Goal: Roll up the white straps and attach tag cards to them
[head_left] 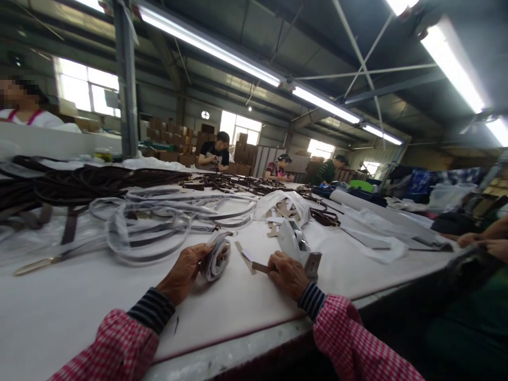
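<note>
My left hand (186, 271) is closed around a rolled-up strap in clear plastic wrap (217, 257), holding it on edge on the white table (238, 307). My right hand (286, 273) is closed on a small brown cardboard strip (257, 266) lying flat on the table, just right of the roll. A white tape dispenser (296, 244) stands right behind my right hand. Both sleeves are red check over striped cuffs.
Loops of plastic-wrapped straps (159, 222) and dark brown straps (79, 185) cover the far left of the table. A bag of cardboard pieces (283, 209) lies behind the dispenser. Another person's hands (482, 243) rest at the right edge. Other workers sit further back.
</note>
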